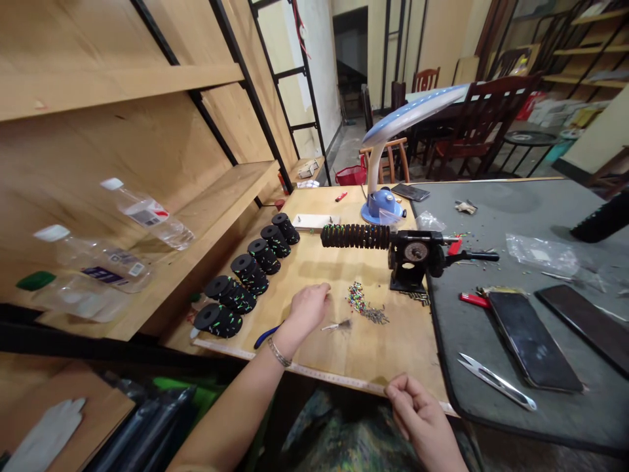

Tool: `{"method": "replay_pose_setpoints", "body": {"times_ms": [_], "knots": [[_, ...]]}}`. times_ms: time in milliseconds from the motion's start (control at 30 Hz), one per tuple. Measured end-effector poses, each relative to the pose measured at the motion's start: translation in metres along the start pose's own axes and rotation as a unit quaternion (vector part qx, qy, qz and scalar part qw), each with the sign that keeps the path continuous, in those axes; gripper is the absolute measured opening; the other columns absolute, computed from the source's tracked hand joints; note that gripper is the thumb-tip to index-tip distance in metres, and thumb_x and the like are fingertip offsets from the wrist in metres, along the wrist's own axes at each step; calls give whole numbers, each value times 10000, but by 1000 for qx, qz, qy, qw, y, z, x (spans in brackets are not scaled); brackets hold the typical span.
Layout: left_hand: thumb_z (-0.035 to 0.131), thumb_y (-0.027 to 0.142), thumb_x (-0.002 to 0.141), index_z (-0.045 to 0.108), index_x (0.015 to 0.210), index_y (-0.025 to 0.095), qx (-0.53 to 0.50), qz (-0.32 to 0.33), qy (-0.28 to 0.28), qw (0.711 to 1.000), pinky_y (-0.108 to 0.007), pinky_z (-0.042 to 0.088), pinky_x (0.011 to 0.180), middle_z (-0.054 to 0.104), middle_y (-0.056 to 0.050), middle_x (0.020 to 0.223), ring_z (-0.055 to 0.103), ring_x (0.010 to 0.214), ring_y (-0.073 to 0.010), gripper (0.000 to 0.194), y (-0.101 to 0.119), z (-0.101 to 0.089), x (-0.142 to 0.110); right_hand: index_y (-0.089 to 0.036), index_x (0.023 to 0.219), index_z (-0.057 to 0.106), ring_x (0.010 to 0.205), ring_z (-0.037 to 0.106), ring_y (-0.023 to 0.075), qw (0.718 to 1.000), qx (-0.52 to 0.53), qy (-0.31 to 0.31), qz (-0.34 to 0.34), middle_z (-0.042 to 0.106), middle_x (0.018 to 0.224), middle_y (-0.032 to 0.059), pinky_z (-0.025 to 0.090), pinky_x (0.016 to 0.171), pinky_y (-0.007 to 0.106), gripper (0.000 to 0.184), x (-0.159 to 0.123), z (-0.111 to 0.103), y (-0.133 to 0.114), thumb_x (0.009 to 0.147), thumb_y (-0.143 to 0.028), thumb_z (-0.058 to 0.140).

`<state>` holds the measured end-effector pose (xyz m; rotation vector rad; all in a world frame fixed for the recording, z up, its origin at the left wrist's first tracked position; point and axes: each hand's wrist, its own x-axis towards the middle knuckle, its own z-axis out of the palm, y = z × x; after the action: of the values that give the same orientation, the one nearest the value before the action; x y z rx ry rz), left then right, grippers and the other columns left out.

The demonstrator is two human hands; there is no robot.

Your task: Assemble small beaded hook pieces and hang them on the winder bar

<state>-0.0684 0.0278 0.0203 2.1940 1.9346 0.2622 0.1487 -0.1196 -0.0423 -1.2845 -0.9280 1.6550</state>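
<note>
My left hand (308, 308) rests on the wooden board (334, 262) with its fingers curled under, close to a small pile of coloured beads and pins (363, 305) and a little bundle of pins (339, 324). What its fingers hold, if anything, is hidden. My right hand (417, 410) sits at the near edge of the board, fingers pinched together; whatever is in the pinch is too small to name. A black hand-crank winder (415, 259) stands behind the beads, its shaft loaded with black spools (356, 236).
Several black spools with coloured specks (246, 278) stand in a row at the board's left. Blue-handled pliers (265, 335) lie by my left wrist. The grey mat (515, 216) carries thread snips (496, 380), phones (533, 341), a red lighter (474, 300). A blue lamp (388, 164) stands behind. Plastic bottles (147, 213) lie on the shelf.
</note>
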Motion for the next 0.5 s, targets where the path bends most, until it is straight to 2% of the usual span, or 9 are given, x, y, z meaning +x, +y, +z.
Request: {"method": "replay_pose_setpoints", "body": {"times_ms": [100,200,300,367,500], "knots": [[539,116,831,643,1025,203,1,41,0,999,-347,422,886,684,-91,1040,549,1049,-247,236,10,-1,-11,-195,725,510,354,200,40,1000,17,8,1,305,387,-138,105,404,209,490,2,-2,8,741,-673,617],[570,167,827,640,1005,202,-33,73,-6,997,-362,407,926,648,-82,1030,515,1054,-246,194,21,6,-29,-197,746,500,332,179,37,999,35,11,-1,292,354,-150,96,398,204,489,5,-2,11,750,-674,609],[601,155,789,642,847,199,-89,51,-26,994,-379,413,907,621,-76,956,527,999,-252,84,27,22,-39,-201,785,495,322,180,41,999,48,12,-4,299,339,-155,107,391,193,485,7,0,10,752,-670,610],[562,105,792,619,773,196,-107,28,-25,994,-375,419,880,616,-72,898,544,965,-247,109,28,29,-41,-204,809,490,317,184,44,998,54,15,-8,310,337,-155,113,387,186,471,7,1,8,764,-658,606],[505,109,834,568,783,195,-154,1,-11,988,-323,453,769,633,-53,827,594,836,-207,119,28,31,-51,-209,804,482,305,189,46,998,57,21,-13,311,331,-156,124,380,180,457,4,4,6,783,-653,587]]}}
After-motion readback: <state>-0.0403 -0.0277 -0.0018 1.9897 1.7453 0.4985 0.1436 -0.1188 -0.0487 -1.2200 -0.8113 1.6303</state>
